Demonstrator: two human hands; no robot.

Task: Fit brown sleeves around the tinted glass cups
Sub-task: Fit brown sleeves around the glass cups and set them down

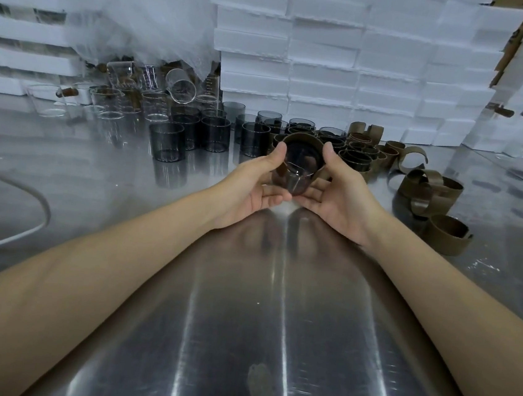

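Stock on the brushed steel table (pixel 274 312) read as a tally of the work. At far left a thin white cable (pixel 29 228) looped across the surface. Behind it stood clear glass cups (pixel 112 101), which we judged no part of this job. Next came a cluster of bare smoky-grey tinted cups (pixel 167 141), unsleeved and so left to do.

At centre our left hand (pixel 253 184) and right hand (pixel 339 193) were close together. Fingers cradled underneath and thumbs curled over one tilted tinted glass cup (pixel 293 177). A brown band sleeve (pixel 302 138) ringed its far end, and we could not tell whether it was fully seated.

Just right of it stood sleeved cups (pixel 356 157), done by our reckoning. Beyond them a loose heap of curled brown sleeves (pixel 428 191) lay near the right edge.

Stacked white foam boxes (pixel 332 60) walled the back close behind the rows. Room for moving therefore lay on the near side, between the rows and the table's front edge.
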